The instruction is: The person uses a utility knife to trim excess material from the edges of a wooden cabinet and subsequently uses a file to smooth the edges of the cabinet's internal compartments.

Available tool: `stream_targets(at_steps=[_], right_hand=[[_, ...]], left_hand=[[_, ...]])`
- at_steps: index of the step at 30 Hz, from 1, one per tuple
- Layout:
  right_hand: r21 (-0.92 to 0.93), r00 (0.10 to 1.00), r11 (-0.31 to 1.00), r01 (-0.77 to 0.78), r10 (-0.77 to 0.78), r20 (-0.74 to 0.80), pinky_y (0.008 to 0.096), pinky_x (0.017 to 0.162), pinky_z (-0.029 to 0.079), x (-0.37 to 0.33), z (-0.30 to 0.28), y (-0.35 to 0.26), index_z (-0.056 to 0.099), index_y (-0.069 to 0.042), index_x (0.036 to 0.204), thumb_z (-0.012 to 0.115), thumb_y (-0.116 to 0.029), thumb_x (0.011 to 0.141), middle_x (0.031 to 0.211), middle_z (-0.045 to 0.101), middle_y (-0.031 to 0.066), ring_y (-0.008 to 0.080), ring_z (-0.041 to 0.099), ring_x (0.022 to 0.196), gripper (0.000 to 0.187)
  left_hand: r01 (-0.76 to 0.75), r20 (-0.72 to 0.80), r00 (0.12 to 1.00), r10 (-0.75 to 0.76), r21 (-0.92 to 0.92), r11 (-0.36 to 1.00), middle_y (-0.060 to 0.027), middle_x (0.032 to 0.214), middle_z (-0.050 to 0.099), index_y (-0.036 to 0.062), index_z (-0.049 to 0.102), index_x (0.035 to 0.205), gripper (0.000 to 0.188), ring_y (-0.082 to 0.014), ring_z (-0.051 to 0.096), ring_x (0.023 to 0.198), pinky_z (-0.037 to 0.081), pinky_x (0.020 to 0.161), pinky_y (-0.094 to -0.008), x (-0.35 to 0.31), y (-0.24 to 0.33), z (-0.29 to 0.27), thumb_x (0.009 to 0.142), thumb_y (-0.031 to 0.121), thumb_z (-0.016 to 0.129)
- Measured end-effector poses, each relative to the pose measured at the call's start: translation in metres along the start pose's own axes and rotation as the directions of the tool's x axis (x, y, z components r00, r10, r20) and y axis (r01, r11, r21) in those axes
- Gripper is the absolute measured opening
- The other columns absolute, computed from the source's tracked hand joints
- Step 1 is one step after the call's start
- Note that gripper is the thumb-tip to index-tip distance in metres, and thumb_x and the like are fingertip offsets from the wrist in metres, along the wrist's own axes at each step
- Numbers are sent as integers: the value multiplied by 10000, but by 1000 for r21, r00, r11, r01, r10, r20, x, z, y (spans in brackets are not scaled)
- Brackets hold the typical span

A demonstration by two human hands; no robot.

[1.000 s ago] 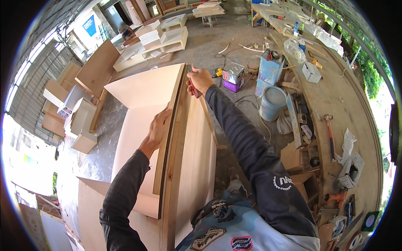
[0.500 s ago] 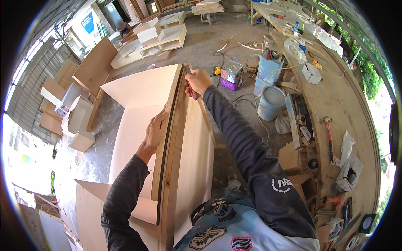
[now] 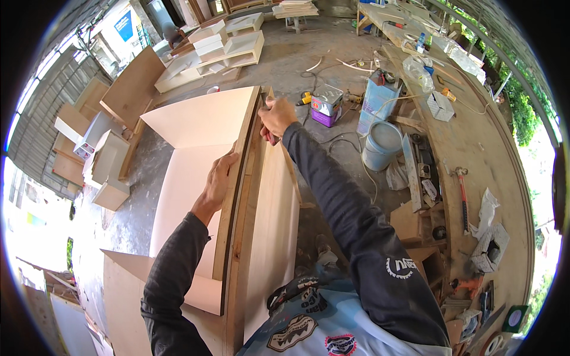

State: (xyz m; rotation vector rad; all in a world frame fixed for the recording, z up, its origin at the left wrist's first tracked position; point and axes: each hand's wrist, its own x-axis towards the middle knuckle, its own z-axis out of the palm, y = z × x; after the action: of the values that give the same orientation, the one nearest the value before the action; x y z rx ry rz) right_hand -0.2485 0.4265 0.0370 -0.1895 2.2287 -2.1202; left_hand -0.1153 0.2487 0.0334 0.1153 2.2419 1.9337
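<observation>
A long wooden cabinet carcass (image 3: 196, 196) with pale inner faces lies in front of me. A narrow dark strip (image 3: 242, 184) runs along its right-hand edge, beside a bare wood board (image 3: 250, 196). My left hand (image 3: 218, 181) rests on that edge near its middle, fingers stretched and lying against the wood. At the far end, my right hand (image 3: 278, 118) is closed around a small red-handled tool (image 3: 272, 140). Its working end is hidden by my fingers, so I cannot tell its kind. The fist is at the far end of the strip.
A workbench (image 3: 487, 160) runs along the right, bearing a hammer (image 3: 462, 199) and tissue-like boxes. Beyond my right arm stand a blue bucket (image 3: 383, 142), a purple-and-white can (image 3: 326, 107) and a yellow drill (image 3: 305, 98), with cords on the floor. Cabinet parts (image 3: 113, 157) stand at left.
The view has shifted slightly. My right hand has turned a little at the far end, still closed on the red-handled tool. My left hand stays on the edge.
</observation>
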Motion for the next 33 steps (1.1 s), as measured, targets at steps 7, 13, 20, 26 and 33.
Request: stream_targets(at_steps=[7, 13, 20, 26, 33], right_hand=[[-103, 999, 995, 13, -9, 34, 366, 373, 523, -53, 7, -12, 544, 158, 1210, 552, -112, 961, 621, 623, 130, 222, 643, 438, 367], [-122, 996, 993, -1, 12, 93, 358, 360, 499, -116, 17, -21, 485, 171, 1333, 532, -78, 968, 564, 598, 101, 205, 627, 420, 445], [-45, 993, 999, -28, 33, 111, 342, 381, 509, -172, 27, -32, 478, 139, 1378, 519, -71, 958, 582, 596, 102, 209, 639, 429, 472], [-78, 998, 997, -4, 9, 55, 341, 377, 505, -170, 32, -24, 423, 136, 1426, 517, -63, 957, 605, 572, 83, 198, 641, 437, 518], [-56, 997, 997, -46, 49, 60, 340, 365, 505, -180, 38, -28, 404, 114, 1454, 514, -73, 971, 653, 559, 67, 174, 618, 434, 530]], left_hand=[[-40, 12, 999, 40, 1, 999, -52, 971, 652, -4, 592, 1292, 466, -105, 586, 810, 496, 750, -279, 5, -5, -5, 1035, 327, 388], [-44, 11, 999, 44, -4, 999, -56, 970, 656, 12, 547, 1386, 486, -112, 588, 803, 506, 739, -290, -1, 5, 2, 1031, 300, 384], [-28, -69, 997, 25, -48, 998, -78, 976, 678, 12, 637, 1180, 426, -143, 630, 833, 528, 796, -307, -4, 4, 1, 1036, 370, 455], [24, 39, 999, -21, -75, 997, -65, 976, 658, -7, 613, 1217, 445, -131, 596, 843, 504, 781, -314, -33, -6, -4, 1041, 343, 402], [-6, 58, 998, 12, -109, 994, -75, 983, 641, -15, 596, 1215, 452, -144, 578, 826, 490, 773, -323, -64, 3, 1, 1042, 338, 373]])
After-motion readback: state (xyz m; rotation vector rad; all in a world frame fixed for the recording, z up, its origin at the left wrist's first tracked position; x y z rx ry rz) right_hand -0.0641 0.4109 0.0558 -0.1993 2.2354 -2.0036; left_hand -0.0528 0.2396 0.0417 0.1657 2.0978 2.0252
